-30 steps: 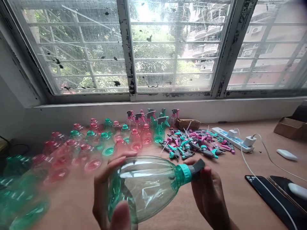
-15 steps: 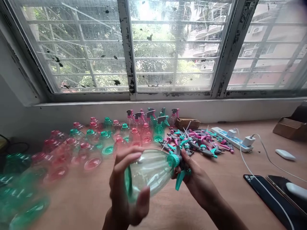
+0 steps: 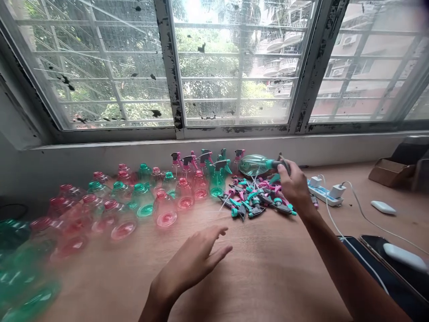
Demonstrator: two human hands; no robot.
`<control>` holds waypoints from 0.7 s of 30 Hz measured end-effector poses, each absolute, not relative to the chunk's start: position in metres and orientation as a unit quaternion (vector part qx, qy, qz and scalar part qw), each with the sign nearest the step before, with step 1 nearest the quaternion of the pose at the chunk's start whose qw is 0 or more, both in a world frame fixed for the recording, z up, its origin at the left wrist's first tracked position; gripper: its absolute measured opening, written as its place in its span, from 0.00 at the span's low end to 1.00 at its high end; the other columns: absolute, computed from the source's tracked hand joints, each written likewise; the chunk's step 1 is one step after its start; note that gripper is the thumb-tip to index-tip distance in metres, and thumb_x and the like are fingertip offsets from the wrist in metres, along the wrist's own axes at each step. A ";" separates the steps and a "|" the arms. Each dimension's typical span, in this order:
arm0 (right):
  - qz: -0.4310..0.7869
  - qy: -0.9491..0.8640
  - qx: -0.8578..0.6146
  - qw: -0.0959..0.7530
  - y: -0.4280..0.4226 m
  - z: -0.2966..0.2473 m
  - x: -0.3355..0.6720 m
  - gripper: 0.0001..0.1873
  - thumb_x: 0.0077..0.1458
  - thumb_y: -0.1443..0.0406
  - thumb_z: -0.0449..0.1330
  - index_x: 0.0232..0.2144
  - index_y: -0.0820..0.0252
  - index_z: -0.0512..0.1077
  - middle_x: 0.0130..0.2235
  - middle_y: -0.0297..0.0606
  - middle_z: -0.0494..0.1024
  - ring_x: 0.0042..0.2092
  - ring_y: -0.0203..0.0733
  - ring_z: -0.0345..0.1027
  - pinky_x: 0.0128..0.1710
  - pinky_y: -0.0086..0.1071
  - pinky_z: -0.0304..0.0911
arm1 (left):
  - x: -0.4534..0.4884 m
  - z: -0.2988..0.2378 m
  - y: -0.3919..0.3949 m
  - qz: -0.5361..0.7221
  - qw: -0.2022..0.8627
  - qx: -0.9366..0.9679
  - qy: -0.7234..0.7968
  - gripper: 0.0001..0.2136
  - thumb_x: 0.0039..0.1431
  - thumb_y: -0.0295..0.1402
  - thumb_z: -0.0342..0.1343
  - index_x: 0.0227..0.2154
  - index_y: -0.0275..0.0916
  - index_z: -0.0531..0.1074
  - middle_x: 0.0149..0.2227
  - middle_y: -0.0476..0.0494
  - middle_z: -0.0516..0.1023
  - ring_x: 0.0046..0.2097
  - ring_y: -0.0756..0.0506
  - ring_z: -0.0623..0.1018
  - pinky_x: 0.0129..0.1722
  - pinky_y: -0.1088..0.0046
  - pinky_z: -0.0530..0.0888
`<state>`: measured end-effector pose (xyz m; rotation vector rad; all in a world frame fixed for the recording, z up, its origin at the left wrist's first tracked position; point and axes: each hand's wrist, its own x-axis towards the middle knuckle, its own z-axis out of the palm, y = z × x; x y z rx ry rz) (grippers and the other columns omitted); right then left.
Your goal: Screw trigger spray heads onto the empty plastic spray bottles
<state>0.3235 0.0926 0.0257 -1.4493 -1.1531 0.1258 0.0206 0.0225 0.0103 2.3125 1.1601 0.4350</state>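
Note:
My right hand grips a green spray bottle by its grey trigger head. The bottle lies on its side in the air, its base pointing left, above the back of a pile of loose pink, teal and grey trigger sprayers. My left hand hovers over the front of the wooden table, fingers apart, holding nothing. Finished-looking spray bottles with heads, such as a green one, stand upright left of the pile. Farther left are several open pink bottles and green bottles without heads.
On the right lie a white power strip with chargers and cables, a white mouse-like object, and dark phones. A cardboard box stands at the back right. Behind the table runs a barred window.
My left hand has let go of the green bottle and dropped open. My right hand has carried the bottle away, up and to the right, over the sprayer pile. The view has shifted slightly.

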 end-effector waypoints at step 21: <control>0.052 -0.634 -0.711 0.300 0.250 0.021 0.312 0.15 0.64 0.62 0.61 0.52 0.58 0.71 0.55 0.43 0.76 0.48 0.49 0.75 0.46 0.48 0.74 | 0.024 0.004 0.023 0.093 0.260 0.869 0.410 0.20 0.67 0.40 0.50 0.58 0.39 0.71 0.52 0.36 0.83 0.53 0.35 0.81 0.51 0.60 0.74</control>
